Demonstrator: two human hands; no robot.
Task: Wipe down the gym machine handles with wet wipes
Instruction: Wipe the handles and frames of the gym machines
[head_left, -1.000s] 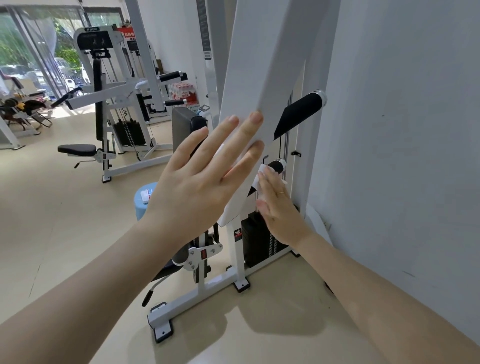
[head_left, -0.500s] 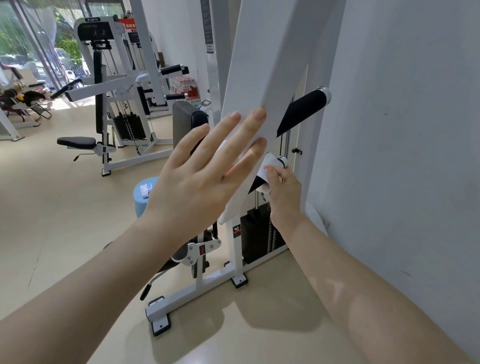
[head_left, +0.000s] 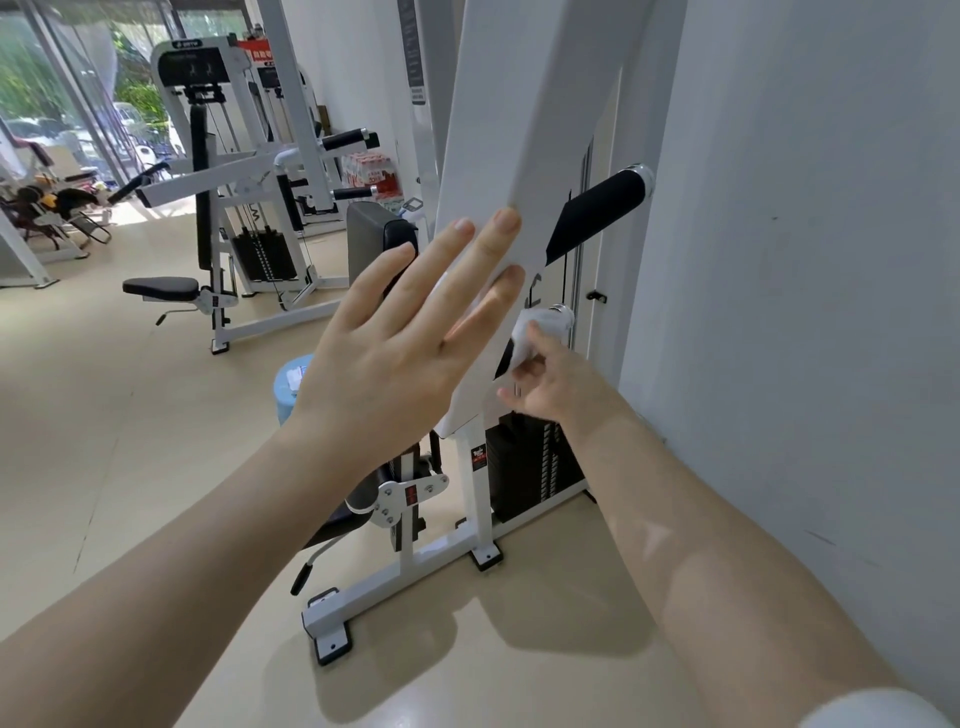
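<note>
A white gym machine arm (head_left: 524, 130) slants up through the middle of the view. My left hand (head_left: 410, 332) lies flat against it, fingers spread, holding nothing. Behind the arm, my right hand (head_left: 550, 379) grips a white wet wipe (head_left: 540, 330) wrapped around the lower black handle, whose chrome end cap (head_left: 563, 310) pokes out past the wipe. The rest of that handle is hidden behind the arm. The upper black handle (head_left: 597, 210) sticks out bare, up and to the right.
A white wall (head_left: 805, 260) runs close along the right. The machine's weight stack (head_left: 535, 467) and floor frame (head_left: 415, 587) stand below my hands. A blue stool (head_left: 288, 384) sits behind my left hand. More machines (head_left: 228, 192) stand at the back left.
My right hand has slid the wipe outward along the lower handle to its capped end. My left hand has stayed flat on the white arm.
</note>
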